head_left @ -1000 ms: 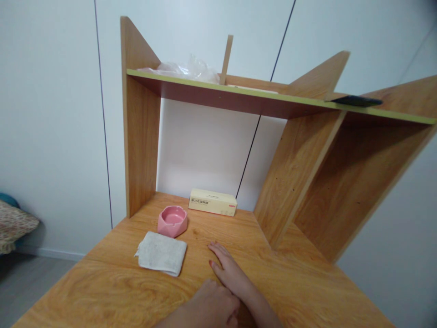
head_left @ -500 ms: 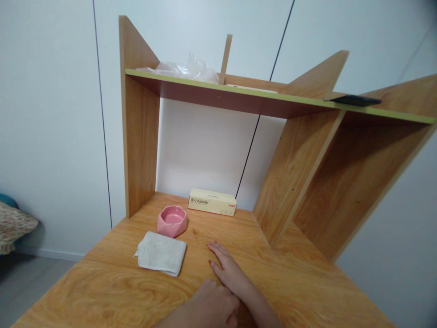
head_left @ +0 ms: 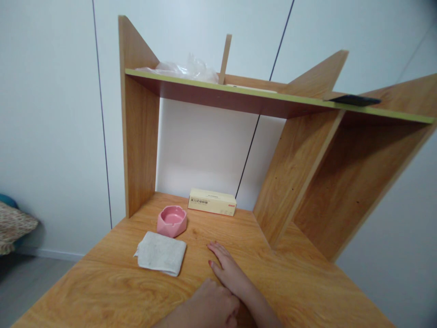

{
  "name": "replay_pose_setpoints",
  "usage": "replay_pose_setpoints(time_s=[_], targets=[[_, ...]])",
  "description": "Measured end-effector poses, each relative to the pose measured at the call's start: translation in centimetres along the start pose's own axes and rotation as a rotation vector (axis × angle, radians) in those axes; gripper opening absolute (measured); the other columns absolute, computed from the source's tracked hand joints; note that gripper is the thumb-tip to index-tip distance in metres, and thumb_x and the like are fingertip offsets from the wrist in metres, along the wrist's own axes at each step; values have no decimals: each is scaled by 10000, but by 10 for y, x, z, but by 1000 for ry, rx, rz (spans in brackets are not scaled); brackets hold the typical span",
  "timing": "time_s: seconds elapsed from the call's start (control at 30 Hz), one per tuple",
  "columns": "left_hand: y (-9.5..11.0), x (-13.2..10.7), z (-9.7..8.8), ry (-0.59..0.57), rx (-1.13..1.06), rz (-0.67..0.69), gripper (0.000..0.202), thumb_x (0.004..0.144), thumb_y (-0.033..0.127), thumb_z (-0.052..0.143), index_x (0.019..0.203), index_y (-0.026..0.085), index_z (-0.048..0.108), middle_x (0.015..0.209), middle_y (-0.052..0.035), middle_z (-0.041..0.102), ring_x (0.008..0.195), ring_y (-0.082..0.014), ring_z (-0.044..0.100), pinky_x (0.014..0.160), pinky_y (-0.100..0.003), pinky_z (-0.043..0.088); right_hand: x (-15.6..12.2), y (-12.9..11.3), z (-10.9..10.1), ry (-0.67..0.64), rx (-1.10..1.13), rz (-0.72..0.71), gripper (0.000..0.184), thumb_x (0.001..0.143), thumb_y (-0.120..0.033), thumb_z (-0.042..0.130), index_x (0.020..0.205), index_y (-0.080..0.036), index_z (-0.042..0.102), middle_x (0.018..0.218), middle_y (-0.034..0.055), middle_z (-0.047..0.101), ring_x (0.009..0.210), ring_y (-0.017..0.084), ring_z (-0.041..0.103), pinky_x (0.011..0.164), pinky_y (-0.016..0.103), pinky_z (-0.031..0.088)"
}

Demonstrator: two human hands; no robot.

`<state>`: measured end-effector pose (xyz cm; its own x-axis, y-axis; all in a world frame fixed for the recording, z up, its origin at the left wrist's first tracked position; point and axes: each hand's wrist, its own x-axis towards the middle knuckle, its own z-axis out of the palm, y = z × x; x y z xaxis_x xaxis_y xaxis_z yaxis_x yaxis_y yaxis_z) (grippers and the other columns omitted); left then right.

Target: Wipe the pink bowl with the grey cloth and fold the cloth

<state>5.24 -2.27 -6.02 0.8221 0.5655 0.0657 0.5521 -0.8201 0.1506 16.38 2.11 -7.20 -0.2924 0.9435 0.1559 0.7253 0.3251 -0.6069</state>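
My right hand [head_left: 228, 269] lies palm down on the wooden desk [head_left: 102, 291], its fingers stretched out and nothing in them. Curled into a fist, my left hand [head_left: 213, 301] rests against my right wrist, with its fingertips turned out of sight; I see nothing held in it. Left of my hands is a folded whitish cloth [head_left: 162, 253]. Just behind the cloth stands a pink faceted ashtray [head_left: 172, 221], its bowl facing up. A cream-coloured cling film box [head_left: 212, 202] with printed writing lies at the back of the desk.
A wooden shelf unit [head_left: 140, 141] rises from the desk, with upright panels [head_left: 300, 173] on the right. On its upper board are a clear plastic bag [head_left: 191, 68] and a dark flat object [head_left: 355, 100]. Patterned fabric [head_left: 15, 225] shows at far left.
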Motion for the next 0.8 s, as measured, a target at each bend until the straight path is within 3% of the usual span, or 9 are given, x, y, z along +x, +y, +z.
replay_pose_setpoints(time_s=[0.8], targets=[[-2, 2, 4, 9, -10, -1, 135, 747, 216, 511, 717, 164, 632, 685, -58, 679, 599, -210, 619, 539, -278, 469, 0, -2, -2, -27, -38, 3, 469, 783, -215, 427, 1235, -93, 468, 1333, 107, 415, 1267, 184, 303, 1073, 356, 188]])
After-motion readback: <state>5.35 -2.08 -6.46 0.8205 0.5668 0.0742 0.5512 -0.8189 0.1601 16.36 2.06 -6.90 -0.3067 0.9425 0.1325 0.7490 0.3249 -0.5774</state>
